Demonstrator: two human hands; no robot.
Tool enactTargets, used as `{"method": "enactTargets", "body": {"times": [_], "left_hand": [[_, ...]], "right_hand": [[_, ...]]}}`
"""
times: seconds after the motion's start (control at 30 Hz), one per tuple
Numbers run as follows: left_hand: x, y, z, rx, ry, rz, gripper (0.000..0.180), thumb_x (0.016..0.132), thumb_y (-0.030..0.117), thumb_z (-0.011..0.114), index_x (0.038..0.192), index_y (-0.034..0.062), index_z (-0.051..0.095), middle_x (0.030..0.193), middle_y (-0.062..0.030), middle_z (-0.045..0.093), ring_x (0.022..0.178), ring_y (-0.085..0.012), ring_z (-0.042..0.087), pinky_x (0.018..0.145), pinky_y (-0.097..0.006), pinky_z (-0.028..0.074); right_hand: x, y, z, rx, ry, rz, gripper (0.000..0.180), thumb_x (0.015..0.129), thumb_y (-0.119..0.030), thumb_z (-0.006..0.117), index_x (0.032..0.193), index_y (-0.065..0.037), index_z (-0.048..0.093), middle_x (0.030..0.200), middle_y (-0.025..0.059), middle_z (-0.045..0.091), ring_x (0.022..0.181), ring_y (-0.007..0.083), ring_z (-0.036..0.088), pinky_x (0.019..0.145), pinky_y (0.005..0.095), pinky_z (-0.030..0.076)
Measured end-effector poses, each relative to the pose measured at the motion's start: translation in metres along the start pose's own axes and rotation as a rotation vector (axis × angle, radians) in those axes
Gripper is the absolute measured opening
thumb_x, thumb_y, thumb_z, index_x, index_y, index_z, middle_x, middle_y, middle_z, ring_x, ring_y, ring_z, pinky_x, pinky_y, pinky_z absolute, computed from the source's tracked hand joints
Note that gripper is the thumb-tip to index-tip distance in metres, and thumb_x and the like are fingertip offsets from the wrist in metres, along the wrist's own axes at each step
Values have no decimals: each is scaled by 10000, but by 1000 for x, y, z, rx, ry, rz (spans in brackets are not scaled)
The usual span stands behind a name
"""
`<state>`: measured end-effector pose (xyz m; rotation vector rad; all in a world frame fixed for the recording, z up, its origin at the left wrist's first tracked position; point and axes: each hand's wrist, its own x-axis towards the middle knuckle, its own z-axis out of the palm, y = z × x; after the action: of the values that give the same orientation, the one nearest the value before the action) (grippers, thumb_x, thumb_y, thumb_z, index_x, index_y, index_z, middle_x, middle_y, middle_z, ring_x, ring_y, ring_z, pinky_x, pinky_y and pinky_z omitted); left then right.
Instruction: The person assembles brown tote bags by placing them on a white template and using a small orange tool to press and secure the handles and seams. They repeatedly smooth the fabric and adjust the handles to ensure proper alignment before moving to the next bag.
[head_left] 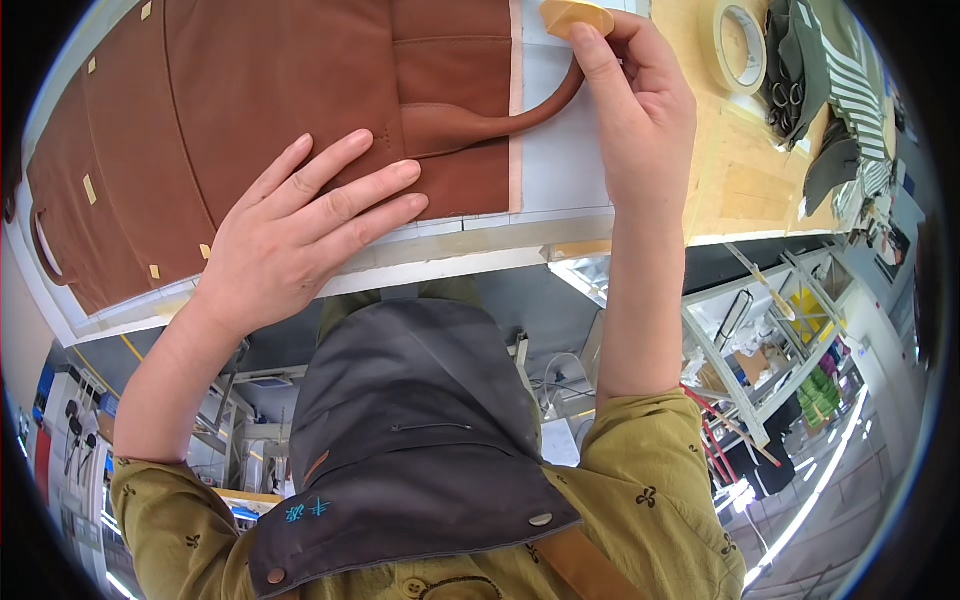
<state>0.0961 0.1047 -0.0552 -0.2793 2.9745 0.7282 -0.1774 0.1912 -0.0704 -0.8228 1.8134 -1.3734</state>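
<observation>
A large brown leather bag panel (280, 80) lies flat across the work table, with stitched seams and small bits of cream tape on it. My left hand (300, 215) rests palm down near its front edge, fingers spread and stretched out. A rolled brown leather handle (455, 128) curves from the panel toward my right hand (645, 110). Thumb and fingers of that hand pinch a small flat pale-yellow piece (577, 17) with a rounded outline, at the far end of the handle. Whether those fingers also touch the handle is hidden.
To the right, a roll of masking tape (733, 45) sits on the yellowish tabletop (740, 180). Beyond it lie dark straps with metal rings (790, 95) and striped fabric (858, 90). A second handle (42, 245) shows at the panel's left end. Metal racks (770, 330) stand below.
</observation>
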Motion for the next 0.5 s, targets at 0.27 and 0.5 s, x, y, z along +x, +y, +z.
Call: {"method": "enactTargets", "body": {"times": [0.27,0.5], "left_hand": [[-1,4,1,-18,-14,-15,626,817,99,642,1418,269,591,1513,51,527,1437,-296,436,1176,-491,345],[0,7,2,-36,-22,-36,634,805,96,651,1413,267,597,1512,49,529,1443,-312,430,1172,-505,358]], "right_hand": [[-5,-3,2,-28,24,-6,159,1008,-63,618,1131,29,660,1027,49,704,935,82,630,850,222,489],[-3,7,-3,-11,-16,-54,169,1013,-60,605,1146,36,646,1052,64,700,962,99,626,879,232,482]]}}
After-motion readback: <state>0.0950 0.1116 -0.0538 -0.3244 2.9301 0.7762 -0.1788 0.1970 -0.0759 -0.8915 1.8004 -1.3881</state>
